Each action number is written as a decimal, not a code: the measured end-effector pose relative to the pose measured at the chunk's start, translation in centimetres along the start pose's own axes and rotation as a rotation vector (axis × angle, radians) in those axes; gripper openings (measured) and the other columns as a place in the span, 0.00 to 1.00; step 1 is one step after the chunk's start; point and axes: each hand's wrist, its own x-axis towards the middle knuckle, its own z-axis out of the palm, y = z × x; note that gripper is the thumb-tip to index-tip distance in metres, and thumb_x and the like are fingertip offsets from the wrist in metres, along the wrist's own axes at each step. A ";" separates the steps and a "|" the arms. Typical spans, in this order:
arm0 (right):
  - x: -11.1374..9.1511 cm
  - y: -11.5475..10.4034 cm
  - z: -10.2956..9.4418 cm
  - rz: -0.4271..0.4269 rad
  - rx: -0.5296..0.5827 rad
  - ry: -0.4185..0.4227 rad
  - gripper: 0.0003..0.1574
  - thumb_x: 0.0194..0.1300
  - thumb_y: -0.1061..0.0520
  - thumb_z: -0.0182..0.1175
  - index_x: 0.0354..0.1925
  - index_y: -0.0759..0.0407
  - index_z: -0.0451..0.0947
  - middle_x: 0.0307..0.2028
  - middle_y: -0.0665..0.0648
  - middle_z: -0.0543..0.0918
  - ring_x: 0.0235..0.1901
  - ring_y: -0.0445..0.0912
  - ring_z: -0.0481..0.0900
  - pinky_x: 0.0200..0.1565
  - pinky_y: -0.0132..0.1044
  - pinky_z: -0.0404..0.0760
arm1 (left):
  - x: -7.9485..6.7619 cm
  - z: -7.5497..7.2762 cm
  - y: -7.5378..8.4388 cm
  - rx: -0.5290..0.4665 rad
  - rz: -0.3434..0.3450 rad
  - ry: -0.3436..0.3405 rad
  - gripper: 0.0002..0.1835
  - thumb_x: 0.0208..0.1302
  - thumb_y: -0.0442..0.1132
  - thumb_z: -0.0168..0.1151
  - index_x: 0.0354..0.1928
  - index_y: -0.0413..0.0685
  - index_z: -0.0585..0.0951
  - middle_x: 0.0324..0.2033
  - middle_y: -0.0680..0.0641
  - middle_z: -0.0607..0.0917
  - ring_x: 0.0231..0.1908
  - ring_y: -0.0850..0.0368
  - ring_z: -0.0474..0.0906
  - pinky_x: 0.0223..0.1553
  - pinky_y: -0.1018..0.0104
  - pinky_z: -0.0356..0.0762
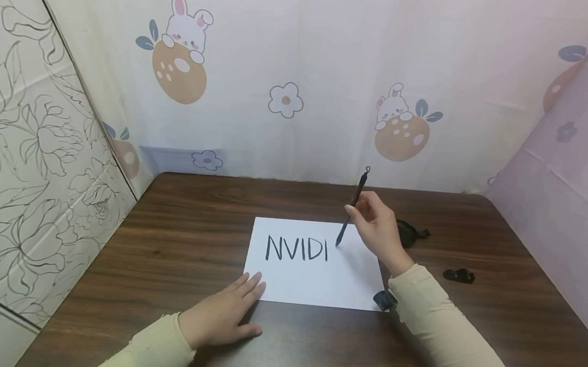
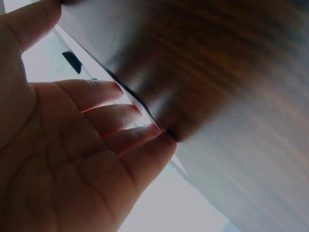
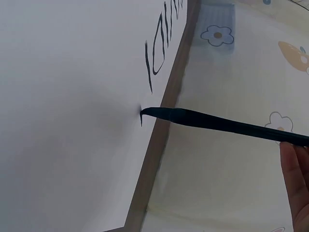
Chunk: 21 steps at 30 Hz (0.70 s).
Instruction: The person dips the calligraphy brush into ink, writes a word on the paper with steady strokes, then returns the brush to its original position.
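A sheet of white paper (image 1: 312,286) lies on the brown table, with the dark letters "NVIDI" (image 1: 297,249) written across its upper left part. Between thumb and fingers my right hand (image 1: 377,227) pinches a black writing brush (image 1: 358,191) with a small loop at its top end. In the right wrist view the bent tip of the brush (image 3: 207,120) touches the paper beside a short dark mark, just after the last letter. My left hand (image 1: 227,313) rests at the sheet's lower left edge, fingers extended, fingertips on the paper; its palm shows in the left wrist view.
A rounded black object (image 1: 408,234) sits behind my right wrist, partly hidden. Farther right lies a small black item (image 1: 459,275). Another black piece (image 1: 382,300) is at the paper's lower right corner. A patterned curtain (image 1: 330,54) hangs behind the table (image 1: 187,227).
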 end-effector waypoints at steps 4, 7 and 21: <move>-0.1 -0.3 0.0 -0.010 0.019 -0.013 0.13 0.65 0.59 0.64 0.47 0.57 0.75 0.30 0.53 0.81 0.29 0.44 0.82 0.34 0.29 0.80 | 0.0 -0.1 0.0 -0.002 -0.009 -0.013 0.43 0.64 0.60 0.60 0.73 0.41 0.63 0.74 0.40 0.60 0.73 0.38 0.56 0.70 0.46 0.62; -0.2 -0.5 -0.1 -0.001 0.022 -0.023 0.13 0.65 0.59 0.64 0.48 0.56 0.75 0.30 0.53 0.81 0.29 0.44 0.82 0.34 0.29 0.81 | 0.0 -0.1 0.1 -0.009 -0.016 -0.021 0.43 0.64 0.60 0.60 0.73 0.42 0.62 0.75 0.40 0.59 0.74 0.38 0.55 0.71 0.46 0.61; -0.7 -0.8 -0.2 -0.006 0.055 -0.072 0.13 0.64 0.61 0.65 0.46 0.57 0.74 0.31 0.53 0.80 0.29 0.51 0.85 0.35 0.28 0.83 | 0.1 -0.1 0.0 -0.008 -0.017 -0.027 0.43 0.64 0.60 0.60 0.73 0.43 0.62 0.75 0.40 0.58 0.74 0.39 0.54 0.71 0.46 0.61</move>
